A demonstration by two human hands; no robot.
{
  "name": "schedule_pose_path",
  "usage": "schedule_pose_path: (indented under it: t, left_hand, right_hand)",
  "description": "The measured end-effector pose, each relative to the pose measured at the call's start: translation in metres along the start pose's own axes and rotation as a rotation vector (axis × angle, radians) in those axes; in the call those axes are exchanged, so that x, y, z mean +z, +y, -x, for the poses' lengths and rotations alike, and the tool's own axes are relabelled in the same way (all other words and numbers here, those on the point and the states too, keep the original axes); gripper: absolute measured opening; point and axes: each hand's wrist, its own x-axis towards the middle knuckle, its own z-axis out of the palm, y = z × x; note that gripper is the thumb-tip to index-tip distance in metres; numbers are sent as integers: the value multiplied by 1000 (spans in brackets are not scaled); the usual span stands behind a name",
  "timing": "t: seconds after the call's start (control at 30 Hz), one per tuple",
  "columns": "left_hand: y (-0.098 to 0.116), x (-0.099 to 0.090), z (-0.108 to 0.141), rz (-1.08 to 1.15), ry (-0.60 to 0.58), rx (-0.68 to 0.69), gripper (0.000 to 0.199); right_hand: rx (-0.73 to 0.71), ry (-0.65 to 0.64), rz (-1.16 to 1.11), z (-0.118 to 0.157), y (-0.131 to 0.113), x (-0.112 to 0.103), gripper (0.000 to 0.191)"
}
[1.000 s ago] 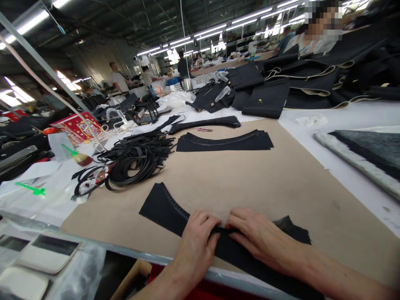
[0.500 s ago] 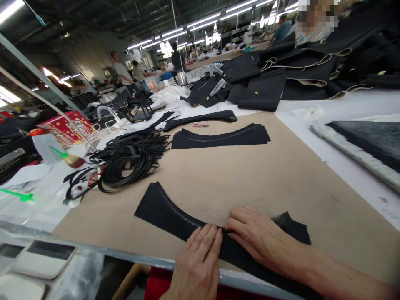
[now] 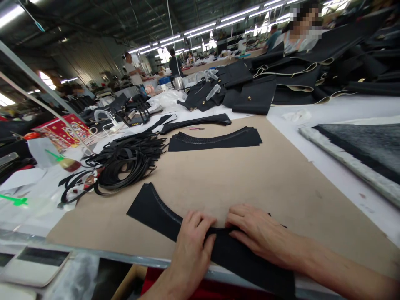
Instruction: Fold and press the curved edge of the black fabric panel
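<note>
A curved black piece [image 3: 153,214] lies on the brown sheet [image 3: 218,179] by the table's front edge, with a shiny creased strip along its inner curve. My left hand [image 3: 195,246] pinches that curved edge near its middle, thumb below and fingers above. Just to the right, my right hand [image 3: 253,231] grips the same edge between thumb and curled fingers. Its wrist and forearm cover part of the right end. Farther back lies a stack of similar black pieces [image 3: 215,139].
Black straps [image 3: 125,166] are heaped at the left, near a bottle with a green tip [image 3: 69,163]. A small red tool [image 3: 196,128] lies behind the stack. Black bag parts [image 3: 253,96] pile up at the back. A grey-black slab [image 3: 362,146] is at the right; people stand beyond.
My left hand has gone from fingers lying flat on the piece to a pinch on its edge. The right end of the piece has swung towards the front edge. The view has shifted slightly.
</note>
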Motion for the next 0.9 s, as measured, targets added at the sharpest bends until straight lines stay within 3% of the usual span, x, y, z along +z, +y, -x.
schedule_pose_path:
  t: [0.1,0.2,0.4,0.5,0.63,0.8,0.9]
  left_hand:
    - [11,4,-6,47,-75,-12,32]
    - [13,10,-4,23,-46,46,29]
    - [3,26,23,-293,150,394,41]
    - [-1,24,29,-336,144,450,44]
    - [2,16,21,-184,89,368,37]
    - [18,17,3,-114,90,116,30]
    - [31,21,-8,-75,24,17,34]
  right_hand:
    - [-6,8,-16,1,3,2,9]
    - [-16,18,-24,3,6,6,9]
    - [-43,31,8,7,10,14,12]
    - [-34,27,-4,8,12,10,11]
    - [-6,46,-43,12,17,0,18]
    - [30,10,-94,17,23,-3,7]
    - [15,19,-108,16,24,-2,8]
